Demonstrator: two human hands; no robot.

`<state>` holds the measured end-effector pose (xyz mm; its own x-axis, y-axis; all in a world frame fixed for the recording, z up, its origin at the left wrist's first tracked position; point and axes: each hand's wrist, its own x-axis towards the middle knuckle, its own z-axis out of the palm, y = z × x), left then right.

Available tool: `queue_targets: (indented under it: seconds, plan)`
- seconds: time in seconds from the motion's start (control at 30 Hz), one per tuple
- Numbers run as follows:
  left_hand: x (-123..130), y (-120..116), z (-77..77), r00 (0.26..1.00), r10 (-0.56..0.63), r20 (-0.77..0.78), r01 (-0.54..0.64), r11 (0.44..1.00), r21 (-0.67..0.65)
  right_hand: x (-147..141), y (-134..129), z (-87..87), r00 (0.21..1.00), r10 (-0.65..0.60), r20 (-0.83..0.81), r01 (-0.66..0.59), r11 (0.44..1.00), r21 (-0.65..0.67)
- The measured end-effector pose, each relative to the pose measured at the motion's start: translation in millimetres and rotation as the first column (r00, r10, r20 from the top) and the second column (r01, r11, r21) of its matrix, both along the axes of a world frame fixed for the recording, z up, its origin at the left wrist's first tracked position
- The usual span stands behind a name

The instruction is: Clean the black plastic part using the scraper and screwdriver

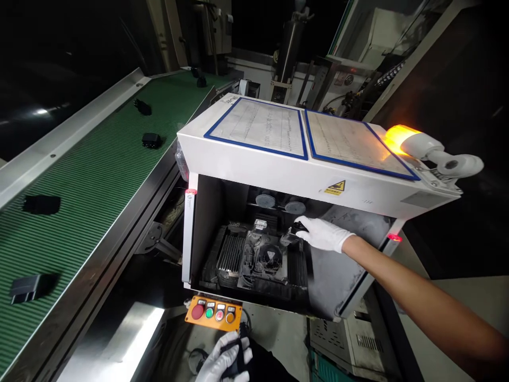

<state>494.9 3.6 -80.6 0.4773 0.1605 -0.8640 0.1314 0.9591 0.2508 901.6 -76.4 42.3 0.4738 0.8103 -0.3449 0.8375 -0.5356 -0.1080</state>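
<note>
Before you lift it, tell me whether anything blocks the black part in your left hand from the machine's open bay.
Yes: the orange push-button box sits just above the left hand and its black part, below the open bay of the white machine. The right hand also reaches into the bay from the right.

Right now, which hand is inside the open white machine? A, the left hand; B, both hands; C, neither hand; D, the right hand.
D. The white-gloved right hand reaches into the opening of the white machine, its fingertips at a small black part, while the white-gloved left hand is outside, below the orange control box, gripping a black object.
</note>
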Motion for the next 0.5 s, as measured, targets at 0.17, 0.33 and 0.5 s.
queue_targets:
  seconds: [0.17, 0.33, 0.5]
  plan:
    - [-0.6, -1.1, 2.4, 1.000, -0.003, 0.008, 0.003, 1.000, -0.017, -3.9, 0.1, 0.9, 1.000, 0.024, -0.011, -0.025, 0.999, -0.038]
    - [3.3, -0.2, 17.6, 0.999, -0.048, -0.005, 0.048, 0.998, 0.039, -4.6, 7.5, 4.5, 0.999, 0.032, 0.017, -0.030, 0.994, -0.102]
    - [3.9, -0.6, 20.0, 0.995, -0.093, 0.041, 0.091, 0.995, 0.044, 2.0, 14.6, 6.7, 0.999, 0.043, 0.022, -0.037, 0.979, -0.200]
